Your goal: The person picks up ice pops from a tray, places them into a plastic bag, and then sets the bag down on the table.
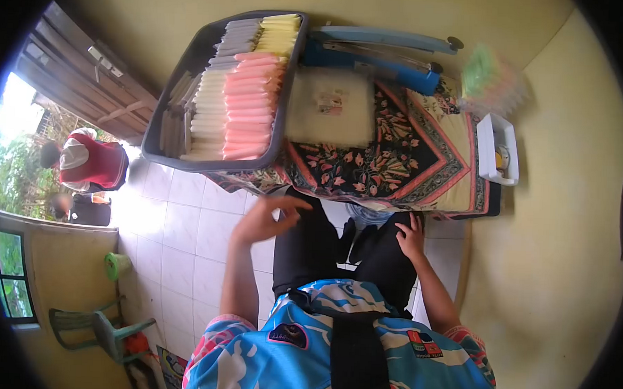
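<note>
My left hand [269, 219] is raised above my left thigh, near the table's front edge, with its fingers apart and nothing in them. On my right thigh lies my right hand [412, 238], fingers spread and empty. Ahead of the left hand, a dark grey tray [219, 166] holds rows of slim stick-like packets: pink ones [249, 108], white ones [209, 113], yellow ones [278, 34] and grey ones [236, 38]. Beside the tray lies a flat, pale, see-through sheet or bag [328, 122] with a small printed label, its outline blurred.
A blue long-armed device, like a bag sealer [373, 60], stands behind the patterned tablecloth [368, 166]. At the right are a white basket [488, 157] and a blurred green-and-pink bundle [494, 81]. A green chair [111, 332] stands lower left; two people [94, 161] are outside the doorway.
</note>
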The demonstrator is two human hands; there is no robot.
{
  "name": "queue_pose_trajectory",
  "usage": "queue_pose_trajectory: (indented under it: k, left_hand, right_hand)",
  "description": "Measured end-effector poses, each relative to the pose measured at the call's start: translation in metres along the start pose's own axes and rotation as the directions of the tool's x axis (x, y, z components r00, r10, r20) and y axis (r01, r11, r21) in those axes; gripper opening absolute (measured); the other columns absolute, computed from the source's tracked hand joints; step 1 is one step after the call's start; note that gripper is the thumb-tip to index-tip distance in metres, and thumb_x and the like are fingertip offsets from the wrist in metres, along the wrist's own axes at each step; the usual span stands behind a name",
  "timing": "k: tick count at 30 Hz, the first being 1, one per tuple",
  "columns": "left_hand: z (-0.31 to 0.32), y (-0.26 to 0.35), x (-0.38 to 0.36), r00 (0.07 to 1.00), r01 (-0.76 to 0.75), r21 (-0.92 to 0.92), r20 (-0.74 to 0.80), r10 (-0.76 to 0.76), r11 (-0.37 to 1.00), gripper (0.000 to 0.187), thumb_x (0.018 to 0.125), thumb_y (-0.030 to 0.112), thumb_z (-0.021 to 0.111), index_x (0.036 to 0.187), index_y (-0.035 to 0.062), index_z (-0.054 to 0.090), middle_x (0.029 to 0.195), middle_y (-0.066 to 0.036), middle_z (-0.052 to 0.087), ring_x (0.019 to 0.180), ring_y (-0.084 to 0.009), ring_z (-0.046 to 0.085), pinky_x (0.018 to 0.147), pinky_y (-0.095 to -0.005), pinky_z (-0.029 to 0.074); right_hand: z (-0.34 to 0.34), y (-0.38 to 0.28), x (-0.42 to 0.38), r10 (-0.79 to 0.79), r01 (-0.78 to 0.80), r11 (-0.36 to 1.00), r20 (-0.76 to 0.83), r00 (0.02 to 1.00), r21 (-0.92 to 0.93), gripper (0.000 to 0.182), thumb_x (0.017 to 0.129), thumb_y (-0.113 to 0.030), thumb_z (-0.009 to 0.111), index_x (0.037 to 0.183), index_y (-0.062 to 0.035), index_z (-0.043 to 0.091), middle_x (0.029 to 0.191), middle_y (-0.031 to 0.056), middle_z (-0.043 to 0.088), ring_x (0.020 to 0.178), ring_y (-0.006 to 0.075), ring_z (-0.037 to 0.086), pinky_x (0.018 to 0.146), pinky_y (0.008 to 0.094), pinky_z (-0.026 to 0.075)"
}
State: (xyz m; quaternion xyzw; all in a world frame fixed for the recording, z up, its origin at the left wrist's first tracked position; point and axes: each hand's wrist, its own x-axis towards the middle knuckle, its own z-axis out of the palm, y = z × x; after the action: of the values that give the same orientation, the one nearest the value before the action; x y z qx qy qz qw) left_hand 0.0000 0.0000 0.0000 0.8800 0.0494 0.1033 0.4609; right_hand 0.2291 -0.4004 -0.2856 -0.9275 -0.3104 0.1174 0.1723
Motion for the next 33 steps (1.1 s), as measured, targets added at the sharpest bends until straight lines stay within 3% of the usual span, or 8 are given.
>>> queue_pose_trajectory:
  k: [1,2,5,10,17,20,26,33]
  left_hand:
    - [-0.003,0.000,-0.001,1.000,0.003,0.010,-0.001,-0.003,1.000,0.029,0.081,-0.002,0.068,0.108,0.0066,0.072,0.087,-0.008,0.072,0.077,-0.0161,0.068,0.073,-0.0305,0.053]
    - [-0.014,-0.002,0.003,0.989,-0.030,-0.127,-0.144,0.012,0.991,0.029,0.080,-0.006,0.067,0.107,0.0028,0.071,0.084,-0.006,0.070,0.076,-0.0136,0.066,0.070,-0.0292,0.053]
    - [-0.031,0.002,0.010,0.885,0.014,-0.109,-0.461,-0.063,0.994,0.025,0.082,-0.007,0.064,0.105,0.0011,0.071,0.081,-0.006,0.070,0.075,-0.0125,0.066,0.071,-0.0265,0.053]
    - [-0.070,-0.006,0.031,0.754,0.054,0.301,-0.638,0.159,0.952,0.024,0.087,-0.001,0.061,0.108,0.0059,0.070,0.088,-0.008,0.070,0.075,-0.0157,0.066,0.065,-0.0262,0.052]
    - [-0.128,-0.040,0.028,0.779,0.348,0.344,-0.623,-0.065,0.872,0.043,0.079,-0.002,0.065,0.120,0.0102,0.065,0.102,-0.014,0.069,0.097,-0.0269,0.065,0.081,-0.0351,0.051]
    - [-0.149,-0.062,0.025,0.844,0.340,0.533,-0.536,-0.001,0.774,0.044,0.076,0.000,0.069,0.119,0.0076,0.066,0.108,-0.016,0.068,0.105,-0.0322,0.063,0.088,-0.0378,0.049]
    - [-0.158,-0.065,0.036,0.885,0.402,0.489,-0.424,-0.192,0.774,0.033,0.071,0.003,0.073,0.104,0.0033,0.070,0.111,-0.015,0.067,0.108,-0.0322,0.062,0.093,-0.0384,0.047]
    - [-0.159,-0.075,0.036,0.897,0.388,0.558,-0.411,-0.161,0.734,0.036,0.064,0.001,0.078,0.099,0.0061,0.069,0.101,-0.013,0.065,0.101,-0.0310,0.061,0.090,-0.0372,0.048]
  right_hand:
    - [-0.002,-0.005,0.004,0.001,-0.002,1.000,-0.013,1.000,-0.008,0.034,0.081,-0.025,0.068,0.114,-0.0270,0.071,0.156,0.0105,0.032,0.143,0.0386,0.026,0.111,0.0585,0.028]
    - [-0.004,-0.009,0.008,0.006,-0.007,1.000,-0.026,1.000,-0.014,0.034,0.080,-0.023,0.068,0.114,-0.0262,0.072,0.154,0.0118,0.034,0.142,0.0399,0.029,0.111,0.0554,0.030]
    - [-0.010,0.003,-0.012,-0.022,0.021,1.000,-0.065,0.998,-0.019,0.032,0.081,-0.022,0.068,0.113,-0.0247,0.071,0.154,0.0119,0.034,0.141,0.0401,0.030,0.111,0.0523,0.032]
    - [-0.006,-0.001,-0.015,-0.011,0.016,0.999,-0.116,0.993,0.044,0.031,0.081,-0.021,0.070,0.111,-0.0227,0.071,0.153,0.0125,0.036,0.139,0.0409,0.032,0.111,0.0519,0.032]
    - [-0.009,-0.007,-0.012,-0.030,0.033,0.999,-0.150,0.988,0.020,0.030,0.080,-0.019,0.070,0.110,-0.0205,0.072,0.150,0.0145,0.041,0.136,0.0410,0.037,0.109,0.0504,0.035]
    - [-0.005,-0.003,-0.011,-0.053,0.061,0.997,-0.184,0.982,0.039,0.030,0.079,-0.019,0.070,0.109,-0.0200,0.072,0.150,0.0149,0.041,0.136,0.0409,0.038,0.108,0.0500,0.035]
    - [-0.008,-0.006,-0.011,-0.053,0.065,0.996,-0.193,0.980,0.056,0.029,0.078,-0.017,0.071,0.107,-0.0189,0.072,0.148,0.0154,0.042,0.135,0.0426,0.038,0.108,0.0505,0.036]
    - [-0.014,-0.008,-0.012,-0.054,0.073,0.994,-0.227,0.972,0.078,0.027,0.077,-0.015,0.072,0.103,-0.0181,0.071,0.147,0.0162,0.043,0.134,0.0432,0.038,0.107,0.0512,0.036]
